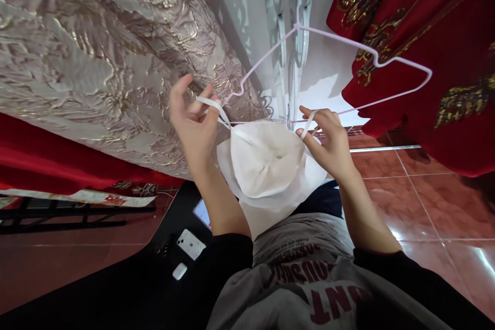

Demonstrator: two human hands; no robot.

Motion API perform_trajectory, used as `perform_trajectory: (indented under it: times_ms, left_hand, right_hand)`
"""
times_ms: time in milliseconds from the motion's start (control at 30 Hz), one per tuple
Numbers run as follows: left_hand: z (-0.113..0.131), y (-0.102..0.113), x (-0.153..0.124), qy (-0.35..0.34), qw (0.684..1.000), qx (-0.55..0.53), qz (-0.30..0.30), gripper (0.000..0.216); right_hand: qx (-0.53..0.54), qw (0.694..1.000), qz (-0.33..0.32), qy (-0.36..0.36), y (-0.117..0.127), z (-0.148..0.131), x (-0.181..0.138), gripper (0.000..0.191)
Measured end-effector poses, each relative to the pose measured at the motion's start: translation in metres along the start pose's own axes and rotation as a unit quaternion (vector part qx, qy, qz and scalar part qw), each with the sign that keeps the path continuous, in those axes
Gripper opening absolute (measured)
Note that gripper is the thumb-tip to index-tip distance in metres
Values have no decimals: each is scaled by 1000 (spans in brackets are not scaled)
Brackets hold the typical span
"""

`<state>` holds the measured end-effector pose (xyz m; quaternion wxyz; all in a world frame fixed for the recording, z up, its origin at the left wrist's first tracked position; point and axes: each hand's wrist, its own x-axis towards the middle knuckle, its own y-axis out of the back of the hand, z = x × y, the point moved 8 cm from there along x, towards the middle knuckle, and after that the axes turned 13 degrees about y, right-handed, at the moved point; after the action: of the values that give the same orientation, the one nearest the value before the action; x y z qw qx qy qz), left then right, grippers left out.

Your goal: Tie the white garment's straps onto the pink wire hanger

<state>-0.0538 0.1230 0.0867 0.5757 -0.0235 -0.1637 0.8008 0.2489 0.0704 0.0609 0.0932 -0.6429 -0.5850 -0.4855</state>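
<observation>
A white garment [266,165] with thin straps hangs in front of my body, its top gathered open so that its inside shows. My left hand [195,124] has the left white strap [213,103] looped over its fingers, thumb beneath it and the index finger lifted. On the other side, my right hand [328,139] holds the right white strap [308,125] between thumb and fingers. A pale pink wire hanger [336,36] hangs just beyond both hands. Its lower bar runs behind the garment's top edge, close to my fingertips.
A pinkish fabric with gold floral relief [108,51] hangs at left. Red cloth with gold sequins [417,77] hangs at right. White scrolled metalwork [286,36] stands behind the hanger. A white phone [191,245] and a small white case [180,271] lie on a black surface [127,278].
</observation>
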Motion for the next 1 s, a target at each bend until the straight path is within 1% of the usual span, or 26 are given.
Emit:
perform_trajectory:
  times_ms: [67, 133, 200, 267, 333, 400, 467, 533, 567, 600, 667, 700, 767, 833, 867, 933, 1000]
  left_hand:
    - [-6, 7, 3, 23, 1000, 6, -5, 46]
    - [-6, 4, 2, 20, 999, 15, -34, 44]
    - [5, -11, -2, -10, 996, 34, -84, 41]
    - [18, -33, -6, -27, 989, 72, -126, 38]
    - [28, -47, -4, -11, 984, 118, -133, 34]
    - [33, -53, -1, -3, 977, 167, -131, 36]
    - [31, -50, 1, -24, 968, 207, -138, 35]
    - [17, -37, 0, -38, 971, 201, -120, 23]
    - [5, -26, -1, -27, 980, 172, -94, 14]
    - [-8, -14, -3, -19, 991, 126, -49, 6]
    - [-40, 2, -13, 8, 999, 21, 24, 18]
    - [-55, 4, -21, 22, 998, -28, 46, 26]
    - [-78, -6, -38, 32, 994, -85, 57, 43]
    - [-92, -23, -54, 48, 989, -129, 44, 53]
    - [-96, -31, -60, 55, 988, -142, 37, 54]
    - [-98, -43, -69, 57, 987, -146, 31, 48]
    - [-95, -46, -75, 44, 990, -128, 36, 44]
  right_hand:
    - [-2, 1000, -5, -2, 2, 1, -1, 41]
    - [7, 1000, -9, 1, 1, -1, -2, 38]
    - [16, 1000, -12, 5, -1, -4, -3, 36]
    - [19, 1000, -9, 3, -4, -7, -3, 33]
    - [20, 1000, 0, -1, -5, -9, -3, 32]
    - [16, 1000, 0, -3, -5, -10, -4, 31]
    - [7, 1000, -6, 3, -5, -11, -6, 30]
    - [-1, 1000, -4, 12, -4, -11, -9, 31]
    - [-5, 1000, 2, 17, -3, -10, -10, 30]
    - [-9, 1000, 10, 21, -2, -10, -11, 30]
    - [-18, 999, 24, 26, 0, -9, -12, 29]
    - [-21, 999, 30, 27, 0, -9, -13, 29]
    - [-26, 998, 40, 28, 1, -10, -13, 29]
    - [-28, 998, 42, 29, 2, -11, -14, 29]
    - [-28, 998, 41, 31, 2, -11, -14, 30]
    - [-16, 999, 35, 37, 2, -11, -16, 32]
    - [-3, 998, 50, 47, 7, -8, -19, 34]
